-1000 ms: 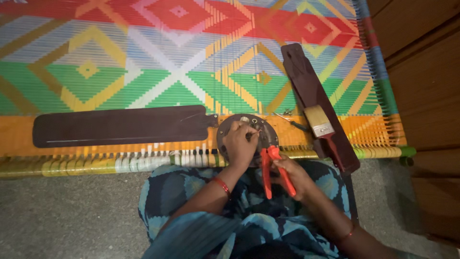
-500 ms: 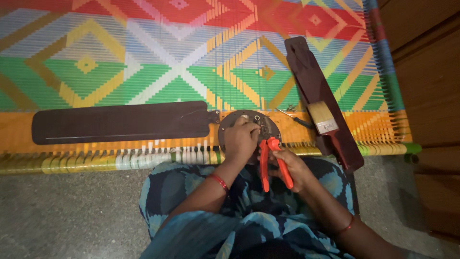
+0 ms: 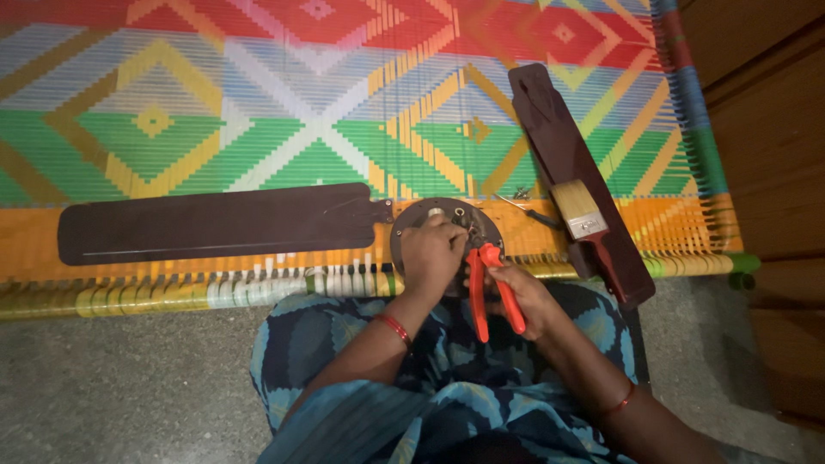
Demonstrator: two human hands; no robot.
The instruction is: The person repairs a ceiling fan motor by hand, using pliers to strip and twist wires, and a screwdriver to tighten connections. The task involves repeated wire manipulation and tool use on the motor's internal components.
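The left hand [image 3: 434, 253] lies closed over the near half of a round dark fan hub [image 3: 443, 230] at the near edge of the woven cot [image 3: 258, 103], pressing it down. The right hand [image 3: 516, 296] grips the red-handled pliers [image 3: 491, 288], whose nose points into the hub just right of the left fingers; what the tips bite on is hidden, probably a small screw or nut. If the pliers slip off, they could nip those fingers or flick the fastener into the weave. The hub sits partly over the cot rail, so a hard twist might tip it toward the lap. Loose screws [image 3: 521, 192] near the brush [image 3: 577, 209], on the right fan blade [image 3: 571, 172], may roll; the left fan blade [image 3: 215, 223] lies clear
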